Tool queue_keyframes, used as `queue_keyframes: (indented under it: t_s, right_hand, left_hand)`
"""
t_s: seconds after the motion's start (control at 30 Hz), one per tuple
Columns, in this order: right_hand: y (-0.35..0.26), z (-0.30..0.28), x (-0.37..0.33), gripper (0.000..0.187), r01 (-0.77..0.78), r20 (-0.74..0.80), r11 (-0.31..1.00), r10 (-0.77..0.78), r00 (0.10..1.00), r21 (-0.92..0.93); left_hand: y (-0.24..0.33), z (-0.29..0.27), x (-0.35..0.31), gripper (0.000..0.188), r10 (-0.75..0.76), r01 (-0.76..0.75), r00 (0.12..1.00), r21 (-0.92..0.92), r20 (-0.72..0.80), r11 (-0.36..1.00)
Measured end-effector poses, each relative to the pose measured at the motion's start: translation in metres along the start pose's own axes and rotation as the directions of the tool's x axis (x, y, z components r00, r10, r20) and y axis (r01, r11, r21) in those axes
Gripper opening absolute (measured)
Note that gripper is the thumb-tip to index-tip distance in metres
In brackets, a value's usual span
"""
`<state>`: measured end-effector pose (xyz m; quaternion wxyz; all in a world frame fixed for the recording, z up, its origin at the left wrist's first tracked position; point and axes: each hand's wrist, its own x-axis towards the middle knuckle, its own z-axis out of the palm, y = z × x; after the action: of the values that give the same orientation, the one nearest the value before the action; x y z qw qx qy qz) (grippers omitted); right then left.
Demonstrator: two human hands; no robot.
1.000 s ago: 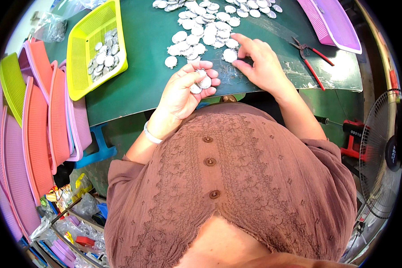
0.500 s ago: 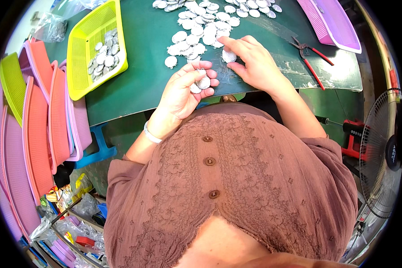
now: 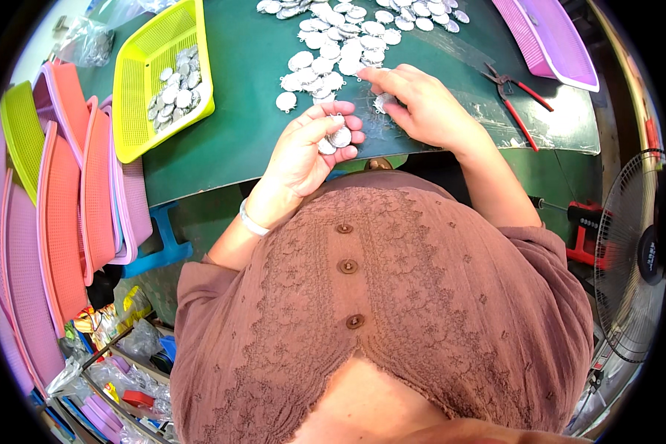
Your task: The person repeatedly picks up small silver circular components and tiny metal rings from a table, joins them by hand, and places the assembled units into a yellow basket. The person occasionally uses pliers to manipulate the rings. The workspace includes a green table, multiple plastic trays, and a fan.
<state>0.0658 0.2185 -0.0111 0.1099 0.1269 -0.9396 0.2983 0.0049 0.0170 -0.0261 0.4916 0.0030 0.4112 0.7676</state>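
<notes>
My left hand [image 3: 307, 146] is closed around a couple of round silver metal pendants [image 3: 339, 138], stacked between the thumb and fingers near the table's front edge. My right hand [image 3: 429, 107] is curled over another silver pendant [image 3: 382, 102] at the table surface, thumb and fingers about it; part of that pendant is hidden beneath them. Beyond both hands, a loose pile of similar pendants [image 3: 322, 65] with small loops at their rims spreads over the green table [image 3: 244, 96].
A yellow-green basket [image 3: 126, 111] at left holds several pendants. Red-handled pliers [image 3: 514, 103] lie to the right, below a purple basket [image 3: 547, 44]. Stacked coloured baskets [image 3: 63, 229] stand at far left, and a fan [image 3: 621, 251] is at far right.
The pendant under my right hand has shifted slightly toward me, and more of it is covered by the fingers. My left hand keeps its hold, almost still.
</notes>
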Motion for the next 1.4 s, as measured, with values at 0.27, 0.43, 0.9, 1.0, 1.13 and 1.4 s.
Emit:
queue_keyframes:
  t_s: [0.27, 0.43, 0.9, 1.0, 1.13, 1.4]
  right_hand:
    - [0.005, -0.003, -0.005, 0.052, -0.042, -0.026, 0.995, 0.045, 0.999, 0.091]
    - [0.010, 0.003, -0.004, 0.045, -0.319, 0.067, 0.556, 0.426, 0.902, 0.767]
    - [-0.006, 0.009, 0.001, 0.043, -0.305, 0.243, 0.039, 0.509, 0.826, 0.952]
    - [-0.008, 0.010, 0.001, 0.044, -0.289, 0.213, 0.075, 0.510, 0.833, 0.954]
    - [-0.015, 0.010, 0.003, 0.043, -0.283, 0.172, 0.159, 0.496, 0.851, 0.946]
    - [-0.024, 0.011, 0.001, 0.040, -0.249, 0.106, 0.290, 0.429, 0.897, 0.924]
  left_hand:
    - [-0.001, -0.001, 0.001, 0.021, 0.004, -0.004, 1.000, -0.008, 0.010, 1.000]
    - [-0.001, 0.001, 0.000, 0.021, 0.007, -0.007, 1.000, 0.005, -0.002, 1.000]
    - [-0.003, 0.008, -0.001, 0.025, 0.069, -0.064, 0.996, 0.088, -0.052, 0.994]
    - [-0.002, 0.009, -0.002, 0.027, 0.091, -0.086, 0.995, 0.106, -0.038, 0.991]
    - [-0.002, 0.011, -0.001, 0.027, 0.094, -0.089, 0.994, 0.109, -0.047, 0.990]
    - [-0.002, 0.009, 0.002, 0.023, 0.051, -0.048, 0.996, 0.047, -0.070, 0.998]
